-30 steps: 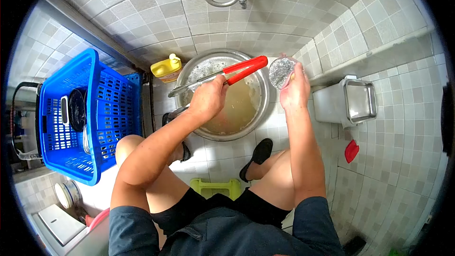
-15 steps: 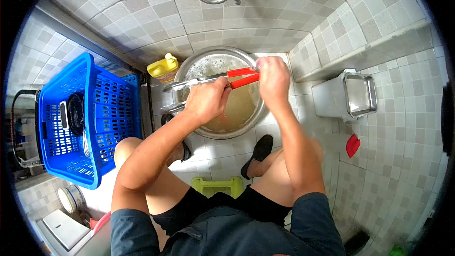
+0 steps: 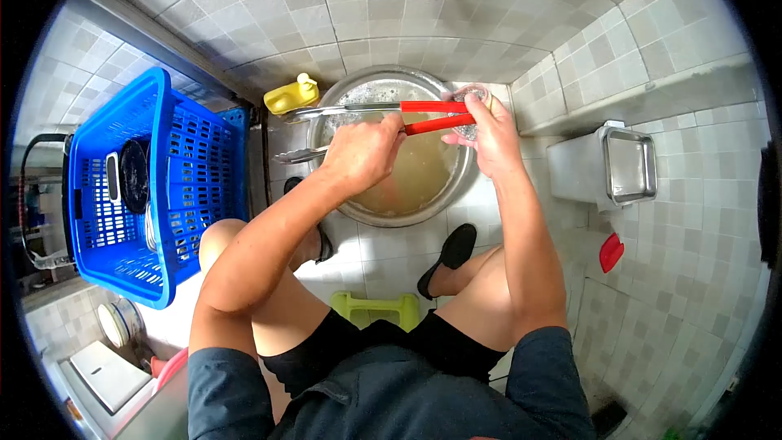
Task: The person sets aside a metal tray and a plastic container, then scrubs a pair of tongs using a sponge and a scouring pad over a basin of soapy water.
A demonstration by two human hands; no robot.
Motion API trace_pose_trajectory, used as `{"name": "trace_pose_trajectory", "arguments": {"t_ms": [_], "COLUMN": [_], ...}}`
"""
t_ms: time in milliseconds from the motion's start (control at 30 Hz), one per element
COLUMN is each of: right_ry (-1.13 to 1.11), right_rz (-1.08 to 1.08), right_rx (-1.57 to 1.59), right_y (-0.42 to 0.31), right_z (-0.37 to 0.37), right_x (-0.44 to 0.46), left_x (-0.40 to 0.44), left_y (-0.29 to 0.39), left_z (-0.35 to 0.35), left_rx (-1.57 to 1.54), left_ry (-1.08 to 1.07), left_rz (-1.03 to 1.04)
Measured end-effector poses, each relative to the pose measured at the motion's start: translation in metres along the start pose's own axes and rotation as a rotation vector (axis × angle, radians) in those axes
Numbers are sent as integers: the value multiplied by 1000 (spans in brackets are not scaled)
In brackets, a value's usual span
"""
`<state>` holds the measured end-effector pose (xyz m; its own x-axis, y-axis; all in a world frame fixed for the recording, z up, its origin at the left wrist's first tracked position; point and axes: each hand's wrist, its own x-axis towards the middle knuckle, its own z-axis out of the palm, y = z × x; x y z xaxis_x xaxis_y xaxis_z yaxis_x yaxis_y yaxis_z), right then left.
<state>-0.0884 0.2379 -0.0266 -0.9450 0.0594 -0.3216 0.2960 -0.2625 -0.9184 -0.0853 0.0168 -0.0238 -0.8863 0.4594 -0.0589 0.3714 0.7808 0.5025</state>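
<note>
Metal tongs with red handles [image 3: 436, 107] lie across above a round metal basin [image 3: 401, 222] of cloudy, foamy water. My left hand [image 3: 362, 155] is closed around the lower handle near its metal arm, and the tongs' tips point left, spread apart. At the joined end of the handles, my right hand [image 3: 497, 140] pinches a silvery mesh scouring pad [image 3: 466, 129] against the tongs. Part of the pad is hidden by my right fingers.
Beyond the basin's left side stands a yellow bottle [image 3: 292, 98]. A blue plastic basket [image 3: 167, 195] holding dark and metal items is at left. To the right are a metal container [image 3: 599, 167] and a red object [image 3: 611, 253]. A green stool [image 3: 376, 303] is below me.
My right hand has turned, with the fingers opening outward, so the scouring pad now shows. The tongs' arms appear spread wider. The whole view has shifted slightly.
</note>
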Motion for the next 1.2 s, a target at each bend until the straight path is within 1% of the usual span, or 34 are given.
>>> {"name": "trace_pose_trajectory", "arguments": {"t_ms": [67,100,200,267,333,400,467,500,567,600,667,833,900,1000,1033,1100,1200], "right_ry": [16,58,30,-10,1,26,-45,-45,36,29,85,-26,37,85,83,166,216], "right_rz": [-28,-5,50,35,102,134,325,324,375,376,353,362,315,287,290,320,371], "right_rx": [-28,-35,-79,-85,-10,4,219,212,301,290,288,200,130,137,134,87,35], "right_y": [13,15,14,18,18,19,21,27,46,56,72,89,101,112,114,115,127], "right_z": [2,6,6,0,1,0,-2,-1,0,0,3,-1,-6,-6,-6,1,6], "right_x": [2,1,-3,-1,-2,-2,0,1,7,10,13,23,30,35,36,36,37], "left_x": [0,0,2,4,7,8,9,9,8,7,5,5,3,2,2,2,1], "left_y": [-6,-8,-8,-7,-11,-13,-13,-12,-10,-8,-8,-16,-17,-17,-17,-17,-17], "left_z": [4,5,0,-7,-10,-13,-15,-17,-23,-27,-29,-30,-31,-31,-31,-32,-34], "left_rx": [28,29,37,45,41,23,21,11,-6,-24,-47,-44,-43,-48,-36,-22,-51], "left_ry": [24,20,50,99,94,135,128,131,145,152,167,192,194,179,172,166,174], "left_rz": [46,45,-3,-52,-81,-46,-62,-47,-41,-38,-48,-31,-34,-36,-38,-44,-36]}}
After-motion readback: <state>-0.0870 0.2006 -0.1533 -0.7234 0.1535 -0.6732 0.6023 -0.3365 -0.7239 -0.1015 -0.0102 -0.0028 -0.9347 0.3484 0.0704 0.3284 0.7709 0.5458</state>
